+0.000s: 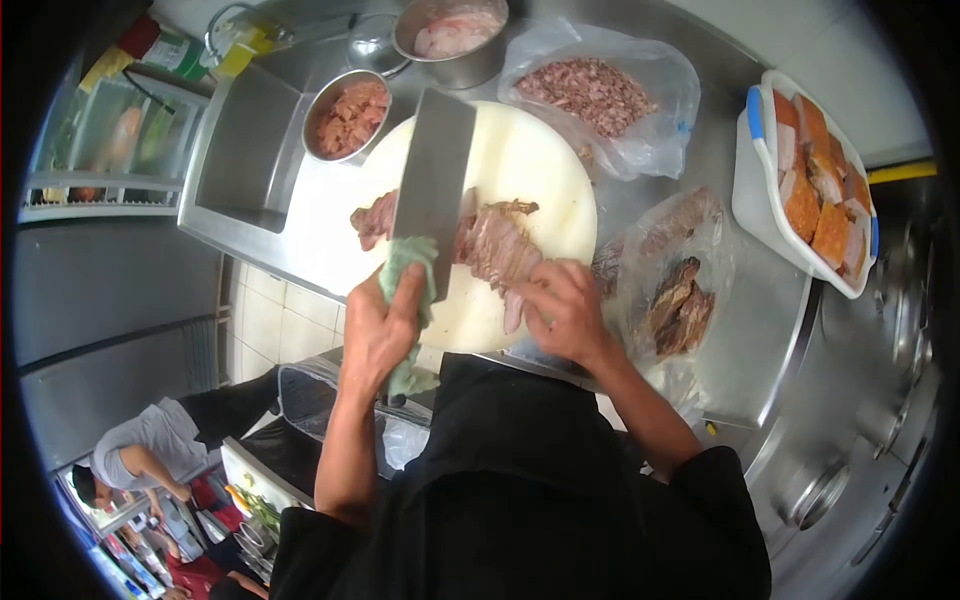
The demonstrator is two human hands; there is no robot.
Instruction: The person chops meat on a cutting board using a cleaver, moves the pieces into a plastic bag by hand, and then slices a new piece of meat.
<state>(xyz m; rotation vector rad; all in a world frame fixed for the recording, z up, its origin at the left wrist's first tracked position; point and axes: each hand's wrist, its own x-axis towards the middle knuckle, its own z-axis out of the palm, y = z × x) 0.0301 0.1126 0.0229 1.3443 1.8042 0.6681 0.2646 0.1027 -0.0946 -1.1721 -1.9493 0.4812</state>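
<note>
My left hand (385, 325) is closed around the handle of a broad cleaver (432, 170), with a pale green cloth (412, 260) bunched at the grip. The blade lies across a round white cutting board (540, 150) and covers part of the meat beneath it. Sliced cured meat (497, 248) is on the board to the right of the blade, and a smaller piece (373, 220) shows on its left. My right hand (562, 308) has its fingers curled against the right end of the sliced meat, pinching its edge.
Behind the board are a steel bowl of meat pieces (350, 118), a pot (450, 62) and a plastic bag of diced meat (600, 100). Dark meat strips (683, 305) lie bagged at right, near a white basket (745, 185) of roast pork. A sink (250, 140) is at left. Other people work lower left.
</note>
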